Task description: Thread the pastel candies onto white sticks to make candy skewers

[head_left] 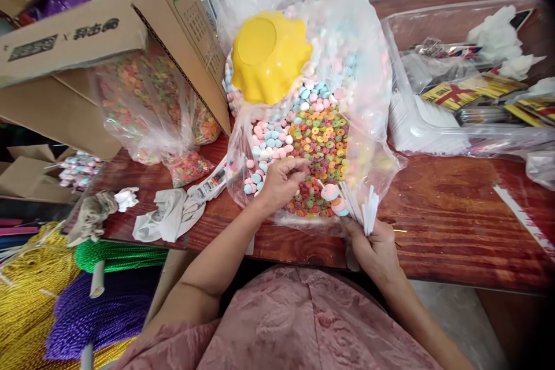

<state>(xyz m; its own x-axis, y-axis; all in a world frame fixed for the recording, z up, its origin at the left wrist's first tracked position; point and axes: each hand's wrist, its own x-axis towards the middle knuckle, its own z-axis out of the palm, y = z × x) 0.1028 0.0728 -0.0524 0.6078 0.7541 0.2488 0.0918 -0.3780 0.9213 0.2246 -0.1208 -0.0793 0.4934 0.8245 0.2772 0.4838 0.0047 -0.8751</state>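
A big clear plastic bag (368, 69) lies open on the wooden table (442, 214), full of small pastel round candies (271, 136) and multicoloured ring candies (323, 139). An upturned yellow bowl (269, 55) rests on the candies at the back. My left hand (281, 182) reaches into the bag, fingers curled over the ring candies. My right hand (375, 243) at the bag's near edge grips a bundle of white sticks (362, 205), and a few pastel candies (333, 196) sit on their ends.
An open cardboard box (87, 46) with bagged ring candies (143, 104) stands at the left. A clear tray (468, 87) of wrappers and white pieces is at the right. White rags (167, 217) lie near the front edge. Spools of gold, green and purple cord (87, 295) lie below left.
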